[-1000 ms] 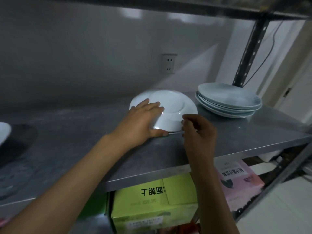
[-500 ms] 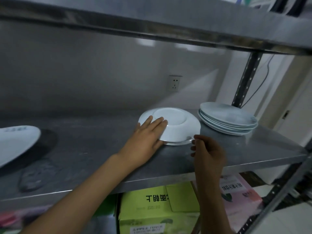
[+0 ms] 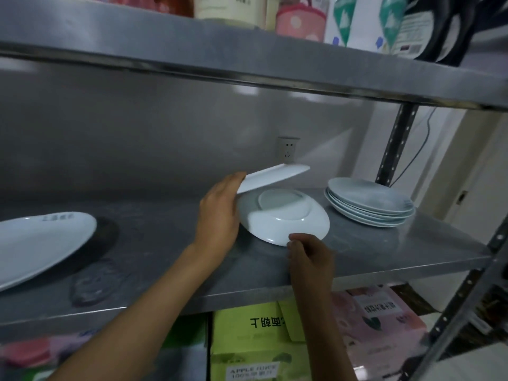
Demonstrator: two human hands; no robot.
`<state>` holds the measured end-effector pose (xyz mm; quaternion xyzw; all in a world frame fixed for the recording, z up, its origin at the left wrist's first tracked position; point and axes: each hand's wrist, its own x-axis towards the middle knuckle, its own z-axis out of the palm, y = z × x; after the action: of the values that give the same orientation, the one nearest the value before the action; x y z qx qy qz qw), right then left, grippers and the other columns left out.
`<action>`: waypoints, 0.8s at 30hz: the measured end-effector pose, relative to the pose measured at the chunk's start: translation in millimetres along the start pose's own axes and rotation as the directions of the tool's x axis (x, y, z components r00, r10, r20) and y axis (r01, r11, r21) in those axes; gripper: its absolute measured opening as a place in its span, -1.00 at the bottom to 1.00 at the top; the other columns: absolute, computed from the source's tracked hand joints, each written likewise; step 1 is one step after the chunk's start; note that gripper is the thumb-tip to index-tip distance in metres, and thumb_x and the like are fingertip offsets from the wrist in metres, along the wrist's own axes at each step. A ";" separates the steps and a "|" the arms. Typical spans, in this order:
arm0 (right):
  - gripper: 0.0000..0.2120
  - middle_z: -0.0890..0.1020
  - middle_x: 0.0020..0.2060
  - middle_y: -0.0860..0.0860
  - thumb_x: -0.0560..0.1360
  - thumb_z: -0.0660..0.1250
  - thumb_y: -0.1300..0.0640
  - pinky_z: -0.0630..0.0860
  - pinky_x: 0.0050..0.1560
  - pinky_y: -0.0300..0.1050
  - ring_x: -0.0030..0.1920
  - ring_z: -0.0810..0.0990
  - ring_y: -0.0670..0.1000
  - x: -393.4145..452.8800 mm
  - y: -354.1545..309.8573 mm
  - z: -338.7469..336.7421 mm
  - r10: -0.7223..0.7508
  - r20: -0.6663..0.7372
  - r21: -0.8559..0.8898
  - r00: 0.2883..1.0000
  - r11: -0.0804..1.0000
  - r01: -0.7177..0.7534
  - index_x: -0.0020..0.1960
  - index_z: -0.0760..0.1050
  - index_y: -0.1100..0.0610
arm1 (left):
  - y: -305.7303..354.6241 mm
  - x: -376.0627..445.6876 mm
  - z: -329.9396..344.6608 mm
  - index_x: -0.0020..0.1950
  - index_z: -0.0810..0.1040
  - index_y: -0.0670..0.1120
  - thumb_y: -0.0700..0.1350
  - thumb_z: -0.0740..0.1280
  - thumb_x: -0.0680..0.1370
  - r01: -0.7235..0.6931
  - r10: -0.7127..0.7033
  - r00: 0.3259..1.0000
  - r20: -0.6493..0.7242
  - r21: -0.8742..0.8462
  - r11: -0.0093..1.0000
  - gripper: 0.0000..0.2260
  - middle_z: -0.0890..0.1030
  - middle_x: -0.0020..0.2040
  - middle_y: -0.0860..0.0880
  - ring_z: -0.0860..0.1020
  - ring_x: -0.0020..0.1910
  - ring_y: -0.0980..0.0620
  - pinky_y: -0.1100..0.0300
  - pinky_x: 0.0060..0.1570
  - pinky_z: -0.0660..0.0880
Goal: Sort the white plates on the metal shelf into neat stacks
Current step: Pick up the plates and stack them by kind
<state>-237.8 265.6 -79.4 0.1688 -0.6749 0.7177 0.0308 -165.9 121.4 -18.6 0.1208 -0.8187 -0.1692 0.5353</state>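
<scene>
While both hands work, two white plates sit mid-shelf.
Left hand (image 3: 220,213) grips a tilted flat plate (image 3: 272,177); right hand (image 3: 309,253) pinches the upside-down plate (image 3: 286,218) on the metal shelf (image 3: 170,251); a plate stack (image 3: 369,202) stands just right.

You have bare shelf (image 3: 165,243) between the oval platter (image 3: 41,240) and your hands; the plate stack (image 3: 369,203) blocks the right.

The left hand (image 3: 220,213) lifts a tilted plate (image 3: 272,177) above an upside-down plate (image 3: 283,218) on the shelf (image 3: 384,257).
</scene>
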 end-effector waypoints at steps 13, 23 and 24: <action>-0.72 0.58 -0.30 0.11 0.57 0.28 0.04 0.44 -0.51 -0.24 -0.48 0.47 -0.11 -35.4 -44.2 97.2 0.068 0.387 0.098 0.920 0.989 -0.114 0.08 0.51 0.28 | -28.4 -19.7 -120.9 0.18 0.44 0.05 -0.16 0.18 0.63 0.387 -0.462 0.864 -0.200 -0.322 0.864 -0.82 0.53 -0.05 0.23 0.49 -0.09 0.40 0.51 -0.19 0.40; -0.78 0.48 -0.50 0.07 0.60 0.23 0.19 0.34 -0.54 -0.19 -0.52 0.39 -0.02 -104.8 -72.4 179.9 -0.060 0.607 0.258 0.793 0.958 -0.125 0.23 0.47 0.11 | -56.8 -49.6 -227.3 0.20 0.45 -0.05 -0.22 0.19 0.60 0.587 -0.756 0.639 -0.142 -0.546 0.598 -0.80 0.58 0.05 -0.03 0.58 -0.02 -0.04 0.02 -0.37 0.61; -0.79 0.47 -0.49 0.07 0.59 0.22 0.21 0.33 -0.54 -0.18 -0.52 0.37 -0.03 -110.5 -75.3 188.5 -0.053 0.625 0.250 0.779 0.959 -0.135 0.22 0.47 0.11 | -59.8 -52.9 -237.8 0.21 0.45 -0.05 -0.22 0.19 0.59 0.591 -0.757 0.635 -0.154 -0.534 0.604 -0.79 0.58 0.06 -0.03 0.58 -0.01 -0.04 0.03 -0.35 0.62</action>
<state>-75.5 108.0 -32.5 0.3849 -0.5415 0.7096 -0.2349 74.2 51.7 0.8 0.3327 -0.5336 -0.5146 0.5829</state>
